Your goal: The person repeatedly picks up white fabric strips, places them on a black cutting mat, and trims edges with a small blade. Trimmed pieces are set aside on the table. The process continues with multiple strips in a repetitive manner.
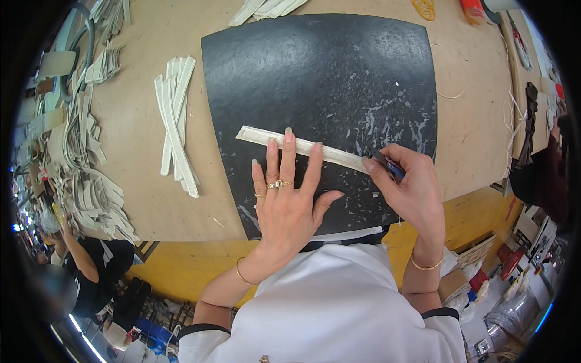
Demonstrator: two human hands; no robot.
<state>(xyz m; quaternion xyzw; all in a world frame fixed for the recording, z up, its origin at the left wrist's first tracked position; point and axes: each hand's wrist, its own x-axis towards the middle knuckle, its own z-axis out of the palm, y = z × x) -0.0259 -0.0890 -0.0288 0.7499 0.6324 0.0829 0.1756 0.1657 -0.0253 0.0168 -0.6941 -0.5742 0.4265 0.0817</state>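
A narrow off-white strip point(339, 156) lies slantwise across a black mat point(315, 66), its left end farther from me than its right. My left hand point(287, 202) rests flat with fingers spread, the fingertips pressing on the strip's left half and the thumb out to the side. At the strip's right end, my right hand point(411, 184) is closed round a small dark tool with a bluish handle point(393, 167), which looks like a cutter. Its tip meets the strip's end, though the fingers partly hide it.
Several similar strips point(177, 127) lie crossed on the brown table point(139, 36) left of the mat. Piles of pale strips point(97, 193) line the left edge. A yellow string coil point(424, 8) sits at the far right. Another person point(85, 260) is at lower left.
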